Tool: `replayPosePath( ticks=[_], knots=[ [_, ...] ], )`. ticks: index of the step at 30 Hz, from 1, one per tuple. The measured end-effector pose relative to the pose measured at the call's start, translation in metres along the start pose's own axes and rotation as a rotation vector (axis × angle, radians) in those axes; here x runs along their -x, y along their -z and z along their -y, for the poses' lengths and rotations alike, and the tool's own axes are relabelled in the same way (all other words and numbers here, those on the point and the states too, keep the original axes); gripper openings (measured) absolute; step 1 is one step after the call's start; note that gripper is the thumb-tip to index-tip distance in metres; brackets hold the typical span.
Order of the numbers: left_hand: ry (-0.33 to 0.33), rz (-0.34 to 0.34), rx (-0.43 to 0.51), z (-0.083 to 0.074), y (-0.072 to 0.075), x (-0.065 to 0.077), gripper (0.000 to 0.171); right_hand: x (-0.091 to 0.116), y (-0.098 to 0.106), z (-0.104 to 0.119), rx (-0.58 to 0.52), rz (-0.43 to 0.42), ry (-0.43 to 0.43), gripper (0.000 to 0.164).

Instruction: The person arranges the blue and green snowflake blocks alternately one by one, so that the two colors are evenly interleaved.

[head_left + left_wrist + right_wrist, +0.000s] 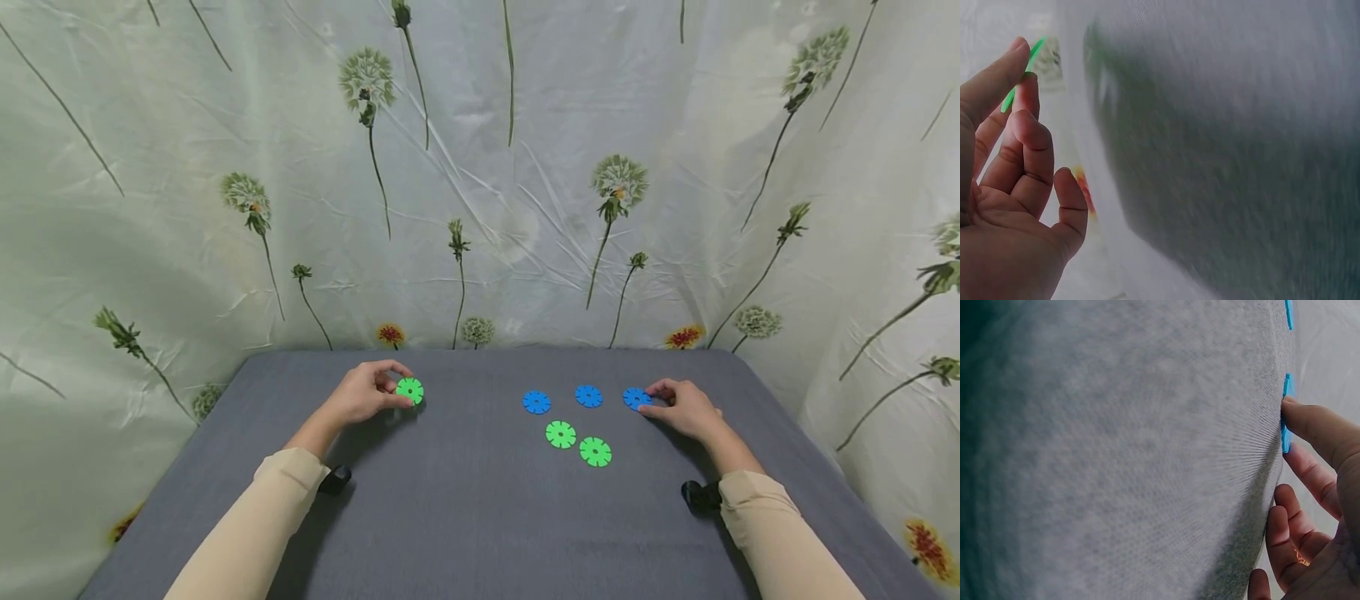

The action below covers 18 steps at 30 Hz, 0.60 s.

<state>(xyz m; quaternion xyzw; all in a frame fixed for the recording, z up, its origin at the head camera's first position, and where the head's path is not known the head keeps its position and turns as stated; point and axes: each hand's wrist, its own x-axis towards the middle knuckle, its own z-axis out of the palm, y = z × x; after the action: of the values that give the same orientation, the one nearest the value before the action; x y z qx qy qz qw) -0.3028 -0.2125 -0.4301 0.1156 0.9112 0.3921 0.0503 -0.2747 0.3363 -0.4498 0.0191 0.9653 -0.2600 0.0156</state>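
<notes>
My left hand [365, 392] pinches a green notched plastic disc [410, 392] between thumb and fingers, held above the cloth at the left. In the left wrist view the same green disc [1036, 52] appears edge-on between thumb and fingertips. At the right, my right hand [686, 407] has thumb and index finger at opposite edges of a blue notched disc [637, 398], which lies at the cloth. The right wrist view shows that blue disc [1285, 428] edge-on, the thumb against it and a fingertip at its lower edge.
Two more blue discs [536, 402] [588, 396] lie in a row left of my right hand. Nearer to me are two green discs [561, 434] [596, 452]. A grey cloth [465, 517] covers the table, and a flower-printed curtain [510, 208] hangs behind it.
</notes>
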Motion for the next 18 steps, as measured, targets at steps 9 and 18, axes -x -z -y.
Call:
replayPosePath(
  ticks=[9,18],
  knots=[
    [0.050,-0.035,-0.025,0.023,0.014,-0.005,0.042,0.000,-0.002,-0.001,-0.005,-0.007,-0.011,0.044],
    [0.061,-0.029,-0.093,0.036,0.015,-0.010,0.043,0.001,0.000,0.002,-0.005,-0.007,-0.017,0.044]
  ],
)
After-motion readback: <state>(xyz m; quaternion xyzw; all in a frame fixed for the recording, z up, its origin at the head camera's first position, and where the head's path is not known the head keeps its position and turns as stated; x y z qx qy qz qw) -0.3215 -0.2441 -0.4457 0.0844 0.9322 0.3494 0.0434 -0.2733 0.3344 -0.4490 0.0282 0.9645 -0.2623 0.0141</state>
